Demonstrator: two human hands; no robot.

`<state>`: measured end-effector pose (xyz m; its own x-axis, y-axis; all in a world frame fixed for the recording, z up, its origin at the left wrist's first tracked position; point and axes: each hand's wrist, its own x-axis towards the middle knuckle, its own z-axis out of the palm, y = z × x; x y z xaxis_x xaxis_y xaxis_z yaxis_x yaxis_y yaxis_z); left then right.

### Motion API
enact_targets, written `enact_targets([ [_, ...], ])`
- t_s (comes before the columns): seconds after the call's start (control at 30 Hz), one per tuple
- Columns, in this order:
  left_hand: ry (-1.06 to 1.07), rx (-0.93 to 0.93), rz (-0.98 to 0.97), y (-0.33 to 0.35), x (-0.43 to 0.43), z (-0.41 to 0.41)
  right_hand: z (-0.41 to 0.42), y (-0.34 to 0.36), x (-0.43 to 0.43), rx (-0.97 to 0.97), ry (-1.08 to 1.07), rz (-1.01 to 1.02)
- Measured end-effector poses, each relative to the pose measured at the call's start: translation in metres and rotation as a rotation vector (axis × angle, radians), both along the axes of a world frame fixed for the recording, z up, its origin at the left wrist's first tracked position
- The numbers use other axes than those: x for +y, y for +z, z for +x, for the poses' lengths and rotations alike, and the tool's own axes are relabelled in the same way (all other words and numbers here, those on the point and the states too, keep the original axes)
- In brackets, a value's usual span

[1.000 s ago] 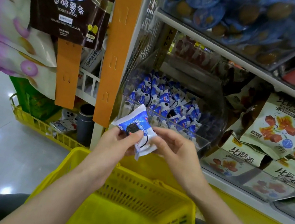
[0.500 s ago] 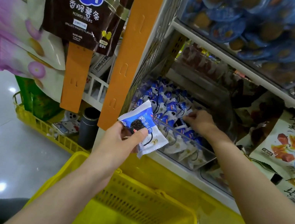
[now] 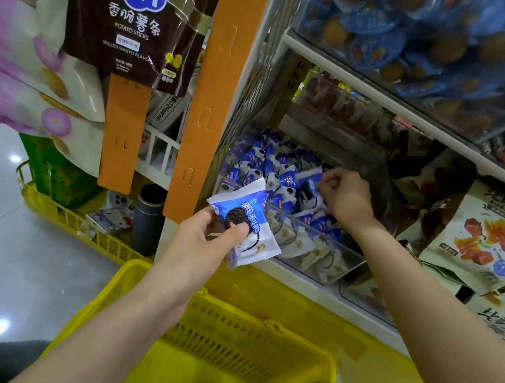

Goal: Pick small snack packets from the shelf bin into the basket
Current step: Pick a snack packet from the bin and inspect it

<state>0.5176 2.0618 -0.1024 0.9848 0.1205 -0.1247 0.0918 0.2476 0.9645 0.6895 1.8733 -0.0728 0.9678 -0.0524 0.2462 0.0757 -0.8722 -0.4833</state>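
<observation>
A clear shelf bin (image 3: 317, 255) holds several small blue-and-white cookie packets (image 3: 268, 167). My left hand (image 3: 202, 243) pinches one such packet (image 3: 245, 223) in front of the bin's left corner, above the far rim of the yellow basket (image 3: 231, 328). My right hand (image 3: 347, 197) is inside the bin and pinches the edge of another blue packet (image 3: 307, 184), lifting it off the pile. The basket sits on my lap below both arms; I see nothing lying in it.
An orange upright post (image 3: 215, 85) stands left of the bin, with hanging potato-stick bags (image 3: 134, 11) beside it. A shelf board (image 3: 392, 104) runs above the bin. White snack bags (image 3: 483, 243) lie right of the bin. A low yellow rack (image 3: 66, 220) stands on the floor at left.
A second ago both hands held one packet. My right hand then let go, reached into the bin and now has pinched a second packet. My left hand has kept its packet in place.
</observation>
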Motion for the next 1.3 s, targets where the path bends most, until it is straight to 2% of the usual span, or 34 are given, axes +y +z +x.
enact_targets([
  [0.13, 0.007, -0.018, -0.013, 0.001, -0.004, -0.005, -0.029, 0.024, 0.002, -0.325, 0.033, 0.091],
  [0.23, 0.008, -0.044, -0.023, 0.002, -0.005, -0.008, -0.061, 0.041, 0.010, -0.362, 0.132, 0.323],
  [0.33, -0.003, -0.073, -0.036, 0.004, -0.007, -0.012, -0.098, 0.044, 0.015, -0.238, 0.261, 0.476],
  [0.47, -0.038, -0.091, 0.008, 0.004, -0.008, -0.018, -0.132, 0.027, 0.021, 0.028, 0.349, 0.544],
  [0.67, -0.063, -0.106, 0.058, 0.004, -0.005, -0.026, -0.152, 0.016, 0.022, 0.274, 0.292, 0.762],
  [0.73, -0.096, -0.067, 0.047, 0.004, -0.002, -0.027, -0.156, 0.014, 0.024, 0.343, 0.272, 0.781],
  [0.83, -0.230, 0.001, -0.075, 0.003, 0.000, -0.028, -0.160, 0.010, 0.028, 0.411, 0.274, 0.794],
  [0.97, -0.273, 0.019, -0.174, 0.005, 0.001, -0.029, -0.167, 0.012, 0.034, 0.488, 0.386, 0.829],
  [1.17, -0.109, 0.007, -0.037, 0.005, 0.002, -0.029, -0.173, 0.011, 0.040, 0.305, 0.443, 0.547],
  [1.3, -0.092, 0.043, -0.134, 0.006, 0.004, -0.026, -0.160, 0.021, 0.035, 0.299, 0.359, 0.624],
])
